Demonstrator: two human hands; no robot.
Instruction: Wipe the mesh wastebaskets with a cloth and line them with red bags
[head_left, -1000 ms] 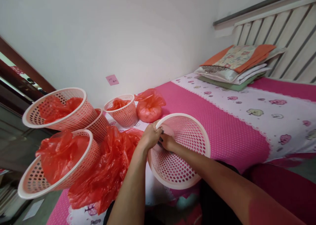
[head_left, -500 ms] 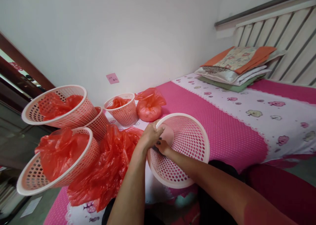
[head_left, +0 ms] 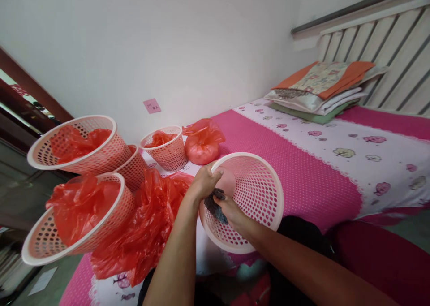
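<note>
A pale pink perforated plastic basket (head_left: pixel 258 194) lies tilted on the bed with its mouth toward me. My left hand (head_left: pixel 203 183) grips its near left rim, fingers closed over the edge. Inside the basket, my right hand (head_left: pixel 228 207) is closed on a dark grey cloth (head_left: pixel 213 204) pressed against the inner wall. A heap of loose red plastic bags (head_left: pixel 148 225) lies just left of my left forearm.
Several more pink baskets holding red bags stand at the left (head_left: pixel 75 147) (head_left: pixel 77 216) and by the wall (head_left: pixel 166 149). A knotted red bag (head_left: pixel 202 144) sits behind the basket. Folded pillows and bedding (head_left: pixel 319 88) are stacked by the headboard. The pink bedspread (head_left: pixel 316 180) stretches right.
My right hand has slid down and toward me inside the basket, and the dark cloth now shows under its fingers. My left hand has stayed on the rim.
</note>
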